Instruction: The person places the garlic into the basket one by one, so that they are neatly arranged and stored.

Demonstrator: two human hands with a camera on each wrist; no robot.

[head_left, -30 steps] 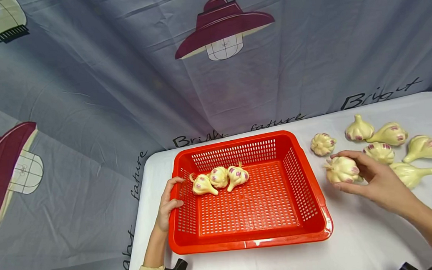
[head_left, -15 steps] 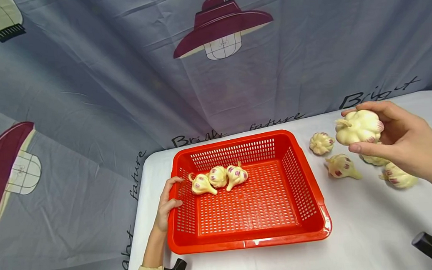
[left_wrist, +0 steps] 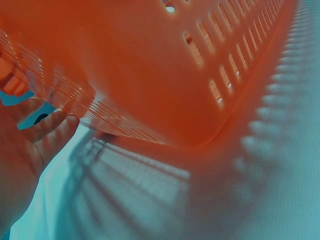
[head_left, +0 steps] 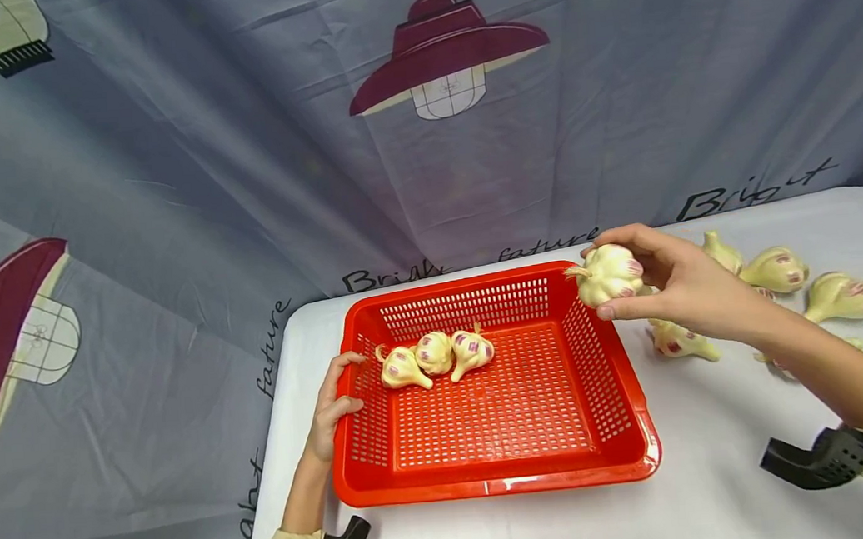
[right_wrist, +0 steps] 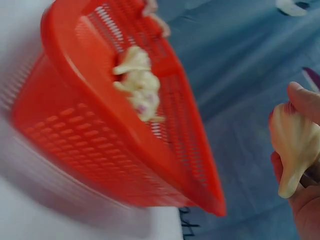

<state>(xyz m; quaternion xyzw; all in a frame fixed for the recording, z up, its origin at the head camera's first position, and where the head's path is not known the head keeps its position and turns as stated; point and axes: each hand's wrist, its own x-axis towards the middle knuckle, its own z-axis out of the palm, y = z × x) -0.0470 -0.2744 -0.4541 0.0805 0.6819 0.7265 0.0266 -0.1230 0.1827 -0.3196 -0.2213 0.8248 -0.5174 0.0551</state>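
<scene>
My left hand [head_left: 332, 406] grips the left rim of a red plastic basket [head_left: 492, 485], fingers and thumb hooked over its edge. In the left wrist view, other fingers [left_wrist: 55, 132] lie against the basket's slotted outer wall. Three garlic bulbs, among them a middle one [head_left: 434, 353], lie together inside at the left back. My right hand [head_left: 684, 285] holds another garlic bulb [head_left: 611, 276] between thumb and fingers, raised over the basket's back right corner. In the right wrist view, that bulb's stem [right_wrist: 288, 182] points down, apart from the rim.
More garlic bulbs lie on the white table right of the basket, such as one by the forearm [head_left: 680, 340] and one farther right [head_left: 847, 295]. A grey curtain [head_left: 258, 148] with printed lamps hangs behind. Black wrist devices [head_left: 816, 458] sit at both sleeves.
My right hand has lifted the garlic bulb from among the others, then carried it left to the basket's right rim. The left hand and basket have stayed put.
</scene>
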